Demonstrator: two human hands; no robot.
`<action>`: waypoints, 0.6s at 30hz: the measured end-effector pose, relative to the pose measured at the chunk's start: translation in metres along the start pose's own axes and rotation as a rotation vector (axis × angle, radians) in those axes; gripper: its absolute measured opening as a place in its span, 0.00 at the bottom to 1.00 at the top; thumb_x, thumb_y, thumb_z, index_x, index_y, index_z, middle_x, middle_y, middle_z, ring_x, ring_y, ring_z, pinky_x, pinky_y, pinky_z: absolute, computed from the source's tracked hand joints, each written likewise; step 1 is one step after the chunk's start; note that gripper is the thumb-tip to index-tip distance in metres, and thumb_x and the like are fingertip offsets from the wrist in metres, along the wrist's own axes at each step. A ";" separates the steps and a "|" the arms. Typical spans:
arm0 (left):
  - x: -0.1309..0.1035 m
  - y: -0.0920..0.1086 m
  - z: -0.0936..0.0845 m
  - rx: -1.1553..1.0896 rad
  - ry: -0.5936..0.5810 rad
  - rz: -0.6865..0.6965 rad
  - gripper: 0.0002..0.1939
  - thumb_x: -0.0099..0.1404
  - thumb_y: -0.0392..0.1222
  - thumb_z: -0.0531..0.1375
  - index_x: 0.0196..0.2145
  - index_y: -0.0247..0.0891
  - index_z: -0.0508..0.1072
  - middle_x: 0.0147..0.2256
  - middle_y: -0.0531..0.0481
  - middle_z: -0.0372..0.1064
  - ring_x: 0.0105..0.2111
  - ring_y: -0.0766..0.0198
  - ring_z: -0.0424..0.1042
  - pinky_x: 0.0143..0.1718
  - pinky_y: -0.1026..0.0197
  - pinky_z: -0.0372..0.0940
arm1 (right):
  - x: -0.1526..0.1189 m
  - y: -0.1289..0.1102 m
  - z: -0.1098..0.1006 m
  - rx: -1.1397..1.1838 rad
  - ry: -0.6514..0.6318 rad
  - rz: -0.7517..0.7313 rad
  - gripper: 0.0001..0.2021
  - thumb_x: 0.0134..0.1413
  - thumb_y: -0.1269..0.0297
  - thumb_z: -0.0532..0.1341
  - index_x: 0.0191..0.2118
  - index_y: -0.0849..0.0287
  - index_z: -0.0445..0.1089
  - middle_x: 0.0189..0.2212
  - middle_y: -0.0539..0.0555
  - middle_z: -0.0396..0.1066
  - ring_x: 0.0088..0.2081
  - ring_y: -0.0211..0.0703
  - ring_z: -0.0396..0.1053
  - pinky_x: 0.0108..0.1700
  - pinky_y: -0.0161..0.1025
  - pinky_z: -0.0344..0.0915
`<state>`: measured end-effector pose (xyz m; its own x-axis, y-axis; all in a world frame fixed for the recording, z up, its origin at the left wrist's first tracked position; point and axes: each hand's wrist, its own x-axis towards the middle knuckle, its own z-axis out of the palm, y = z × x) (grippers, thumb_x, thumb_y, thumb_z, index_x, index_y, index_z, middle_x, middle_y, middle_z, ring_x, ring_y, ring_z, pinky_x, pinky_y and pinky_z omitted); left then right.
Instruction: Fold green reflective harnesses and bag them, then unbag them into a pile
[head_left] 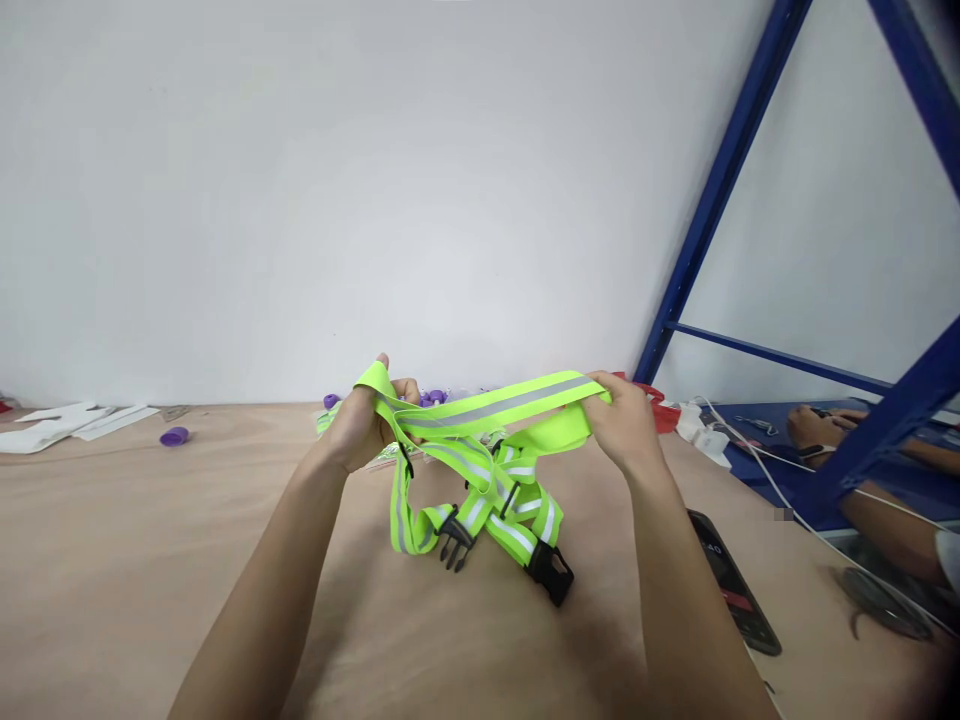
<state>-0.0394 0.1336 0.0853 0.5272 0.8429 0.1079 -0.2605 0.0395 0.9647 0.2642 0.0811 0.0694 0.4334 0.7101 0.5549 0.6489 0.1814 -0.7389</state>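
Stretching between both hands, a neon-yellow reflective strap harness [480, 460] is seen in the head view, held just above a wooden desk [112, 560]. Left hand [367, 425] is closed around one end of the top band, with the band looped over its fingers; right hand [619, 420] pinches the other end, fingers curled shut on the fabric. Lower straps hang in a tangle onto the desk, where two black buckles [551, 573] rest. A dark phone [735, 595] lies just beside the right forearm. Purple caps [174, 436] and white papers [67, 420] sit near the wall at left. A blue metal frame [720, 190] rises at right; beyond it another person's hand [814, 428] rests on a blue surface.
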 end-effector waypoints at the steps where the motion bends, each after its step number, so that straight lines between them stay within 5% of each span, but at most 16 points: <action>1: 0.000 0.000 -0.001 0.004 -0.009 -0.010 0.34 0.63 0.71 0.54 0.20 0.36 0.66 0.15 0.51 0.60 0.15 0.66 0.62 0.18 0.65 0.60 | 0.000 0.001 0.001 -0.079 -0.064 0.018 0.10 0.47 0.62 0.57 0.30 0.58 0.75 0.26 0.52 0.75 0.31 0.45 0.71 0.29 0.36 0.61; 5: -0.001 -0.001 0.000 -0.094 -0.057 -0.026 0.35 0.64 0.72 0.51 0.24 0.33 0.70 0.18 0.47 0.66 0.16 0.63 0.65 0.19 0.63 0.62 | -0.002 0.009 0.010 -0.175 -0.382 0.129 0.11 0.51 0.58 0.60 0.28 0.59 0.74 0.21 0.51 0.72 0.24 0.41 0.69 0.23 0.33 0.58; 9: -0.002 -0.003 0.005 -0.230 -0.135 0.029 0.35 0.67 0.71 0.46 0.35 0.33 0.72 0.24 0.41 0.74 0.22 0.51 0.75 0.23 0.57 0.67 | -0.007 0.013 0.017 0.150 -0.637 0.219 0.17 0.51 0.49 0.66 0.36 0.60 0.73 0.26 0.53 0.74 0.27 0.44 0.74 0.26 0.36 0.69; 14: -0.007 -0.002 0.013 -0.356 -0.269 0.047 0.36 0.64 0.74 0.48 0.42 0.35 0.70 0.44 0.32 0.77 0.28 0.47 0.79 0.26 0.55 0.69 | -0.012 0.004 0.013 0.267 -0.695 0.192 0.22 0.52 0.55 0.68 0.50 0.56 0.69 0.43 0.58 0.76 0.41 0.46 0.77 0.39 0.39 0.75; 18: -0.007 -0.001 0.016 -0.420 -0.375 0.028 0.35 0.65 0.73 0.48 0.48 0.38 0.69 0.58 0.29 0.66 0.38 0.36 0.79 0.40 0.38 0.71 | -0.018 -0.013 0.008 0.185 -0.819 0.100 0.14 0.56 0.54 0.64 0.41 0.59 0.72 0.34 0.55 0.75 0.33 0.43 0.76 0.37 0.40 0.74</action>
<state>-0.0302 0.1187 0.0875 0.7471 0.6011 0.2838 -0.5374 0.2949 0.7901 0.2430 0.0708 0.0661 -0.1535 0.9846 0.0840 0.4883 0.1495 -0.8598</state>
